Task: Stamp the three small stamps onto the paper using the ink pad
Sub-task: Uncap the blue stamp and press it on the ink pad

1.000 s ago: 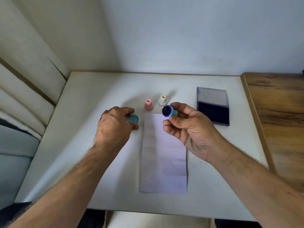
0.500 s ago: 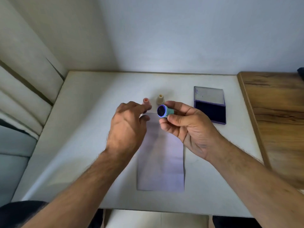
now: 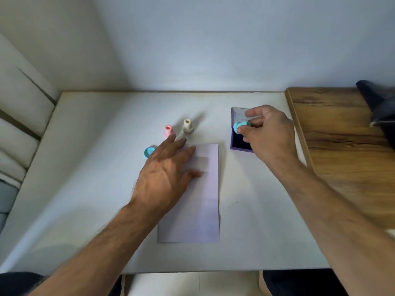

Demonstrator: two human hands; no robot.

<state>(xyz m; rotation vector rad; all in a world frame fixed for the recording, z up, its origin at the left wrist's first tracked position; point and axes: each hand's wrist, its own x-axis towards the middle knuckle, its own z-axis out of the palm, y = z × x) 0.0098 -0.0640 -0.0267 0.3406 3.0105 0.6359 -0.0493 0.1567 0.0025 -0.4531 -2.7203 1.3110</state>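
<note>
Over half-hidden ink pad (image 3: 240,144), right hand (image 3: 269,133) pinching teal stamp (image 3: 241,126); left hand (image 3: 164,174) flat.

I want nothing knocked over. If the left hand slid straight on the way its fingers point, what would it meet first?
Probably the pink stamp, just beyond the left hand's fingertips; the cream stamp stands slightly right of that line. Depth is unclear, so the hand might pass above them.
</note>
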